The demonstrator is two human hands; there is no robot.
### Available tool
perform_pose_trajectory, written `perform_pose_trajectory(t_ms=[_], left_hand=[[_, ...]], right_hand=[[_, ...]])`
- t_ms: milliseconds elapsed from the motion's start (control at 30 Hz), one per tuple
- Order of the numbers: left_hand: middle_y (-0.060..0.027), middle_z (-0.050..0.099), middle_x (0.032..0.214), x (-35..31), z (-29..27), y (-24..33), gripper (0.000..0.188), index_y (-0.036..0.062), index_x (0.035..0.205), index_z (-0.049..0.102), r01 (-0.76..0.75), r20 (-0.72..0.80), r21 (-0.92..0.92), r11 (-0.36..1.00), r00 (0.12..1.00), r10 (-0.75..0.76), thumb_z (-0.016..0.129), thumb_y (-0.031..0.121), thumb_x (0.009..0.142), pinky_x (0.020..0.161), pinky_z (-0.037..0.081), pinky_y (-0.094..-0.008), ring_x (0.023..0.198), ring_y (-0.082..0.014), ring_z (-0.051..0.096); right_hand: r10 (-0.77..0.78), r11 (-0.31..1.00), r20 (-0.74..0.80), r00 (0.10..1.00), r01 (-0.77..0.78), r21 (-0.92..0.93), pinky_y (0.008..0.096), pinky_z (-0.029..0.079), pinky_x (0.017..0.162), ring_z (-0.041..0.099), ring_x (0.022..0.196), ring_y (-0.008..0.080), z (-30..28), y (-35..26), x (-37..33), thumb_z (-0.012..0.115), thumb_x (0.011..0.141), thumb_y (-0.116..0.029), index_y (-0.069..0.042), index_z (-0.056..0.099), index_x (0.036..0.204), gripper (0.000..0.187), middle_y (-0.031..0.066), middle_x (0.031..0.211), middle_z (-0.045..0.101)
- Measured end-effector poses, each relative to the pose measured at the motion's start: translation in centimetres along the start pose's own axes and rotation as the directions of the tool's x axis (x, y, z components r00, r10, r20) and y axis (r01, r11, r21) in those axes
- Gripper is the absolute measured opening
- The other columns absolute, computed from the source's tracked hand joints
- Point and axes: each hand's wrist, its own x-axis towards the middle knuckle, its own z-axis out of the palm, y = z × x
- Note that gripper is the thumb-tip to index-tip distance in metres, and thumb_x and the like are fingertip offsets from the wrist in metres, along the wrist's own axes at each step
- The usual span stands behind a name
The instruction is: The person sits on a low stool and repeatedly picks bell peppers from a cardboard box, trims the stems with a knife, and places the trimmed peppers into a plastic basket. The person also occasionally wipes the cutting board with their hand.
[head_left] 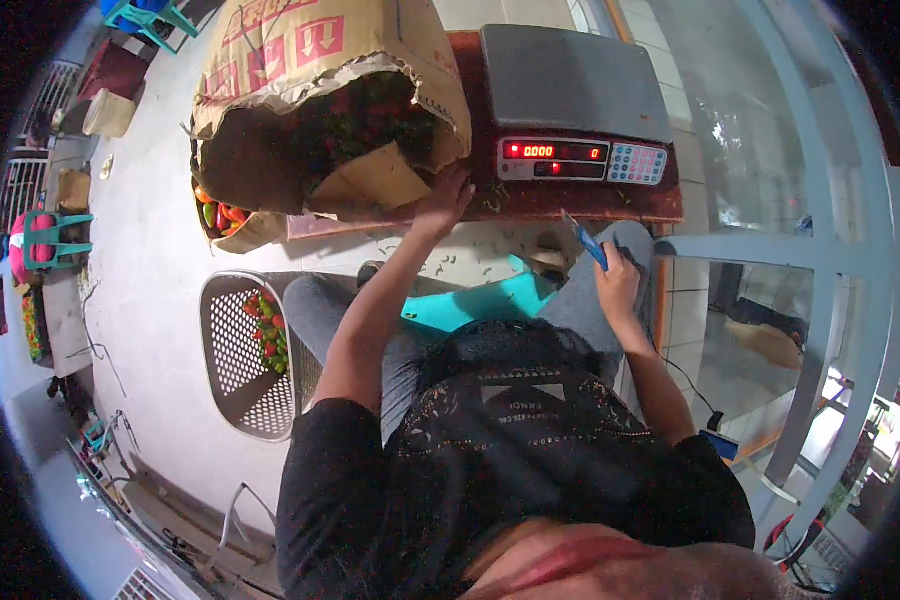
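Note:
A large brown cardboard box (335,50) lies with its torn opening toward me, and dark green and red peppers (360,118) show in the shadow inside. My left hand (444,204) rests against the box's lower right corner, its fingers stretched along the cardboard. In my right hand (618,280) is a blue utility knife (590,245), held above my right thigh with the blade out and pointing up and left. Beside the box, a digital scale (575,85) with a grey platform and lit red digits stands on the dark red table (570,205).
Left of my leg stands a pale perforated plastic basket (232,345) with red and green peppers. More peppers (215,212) lie under the box's left edge. I sit with a turquoise surface (480,300) between my legs; scraps litter the floor. At right is a blue-grey metal frame (750,250).

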Motion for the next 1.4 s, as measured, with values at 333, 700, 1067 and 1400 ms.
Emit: perform_pose_trajectory(t_ms=[333, 700, 1067, 1400], left_hand=[[-0.0186, 0.04, 0.129, 0.7, 1.7, 3.9, 0.061, 0.0098, 0.123, 0.049, -0.008, -0.243, 0.144, 0.99, 0.969, 0.043, 0.066, 0.042, 0.074, 0.102, 0.031, -0.0458, 0.124, -0.0369, 0.035], [-0.0155, 0.043, 0.127, 0.6, 5.1, 5.3, 0.053, 0.0129, 0.113, 0.054, 0.21, -0.309, 0.241, 0.948, 0.942, -0.13, 0.07, 0.034, 0.067, 0.097, 0.031, -0.0502, 0.118, -0.0352, 0.038], [-0.0172, 0.035, 0.138, -4.5, 1.4, 4.0, 0.058, 0.0023, 0.131, 0.041, 0.025, -0.302, 0.128, 0.991, 0.953, 0.015, 0.058, 0.032, 0.083, 0.105, 0.022, -0.0489, 0.125, -0.0372, 0.03], [-0.0128, 0.05, 0.12, -4.9, 0.4, 5.6, 0.031, 0.0121, 0.107, 0.06, -0.054, -0.338, 0.188, 0.981, 0.934, 0.116, 0.06, 0.016, 0.076, 0.092, 0.037, -0.0447, 0.106, -0.0344, 0.046]], right_hand=[[0.0, 1.0, 0.012, 1.0, 0.0, 0.002, 0.048, 0.046, 0.059, 0.06, 0.069, 0.0377, -0.3, 0.2, 0.0, 0.064, 0.076, -0.013, -0.006, 0.055, 0.097, 0.024, 0.0172, 0.074, 0.06], [0.011, 1.0, 0.016, 1.0, -0.011, -0.001, 0.0474, 0.046, 0.059, 0.06, 0.069, 0.0372, -0.3, 0.0, 0.0, 0.064, 0.076, -0.012, -0.005, 0.056, 0.097, 0.023, 0.0178, 0.073, 0.06], [-0.023, 1.0, 0.002, 1.0, 0.023, 0.015, 0.0472, 0.046, 0.059, 0.059, 0.069, 0.0378, -0.2, 0.1, -0.1, 0.063, 0.078, -0.013, -0.005, 0.056, 0.103, 0.027, 0.0188, 0.075, 0.06], [0.015, 1.0, -0.012, 1.0, -0.015, 0.008, 0.0473, 0.047, 0.059, 0.061, 0.069, 0.0379, 0.1, 0.7, -0.5, 0.061, 0.081, -0.017, -0.005, 0.057, 0.106, 0.028, 0.0208, 0.074, 0.061]])
